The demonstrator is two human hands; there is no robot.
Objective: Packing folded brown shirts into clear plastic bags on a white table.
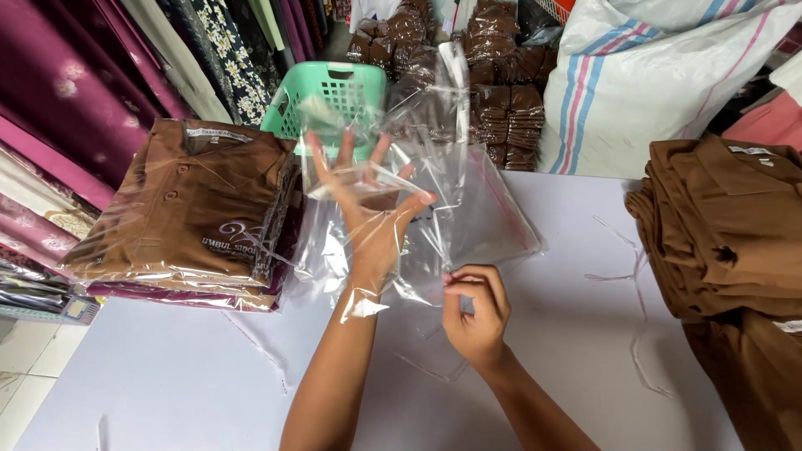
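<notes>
Clear plastic bag (422, 179) stands upright over the middle of the frame, above the white table (167, 376). Left hand (368, 196) is pushed up inside the bag, wrist at its mouth, fingers spread wide and pressing the film outward. Right hand (476, 309) sits just below and to the right of it, thumb and forefinger pressed together, pinching the bag's lower edge.

More flat clear bags (501, 213) lie on the table behind the hands. At the left of the frame a stack of bagged brown polo shirts (188, 205) rests on the table edge, with hanging fabrics (75, 92) filling the upper left. A green plastic basket (330, 92) shows at upper centre, partly behind the raised bag, and piles of packed brown garments (501, 83) sit beyond it. A big white woven sack with blue and pink stripes (652, 75) fills the upper right. Unbagged folded brown shirts (727, 234) are stacked at the right edge. Thin peeled-off strips (639, 276) lie scattered on the table near them.
</notes>
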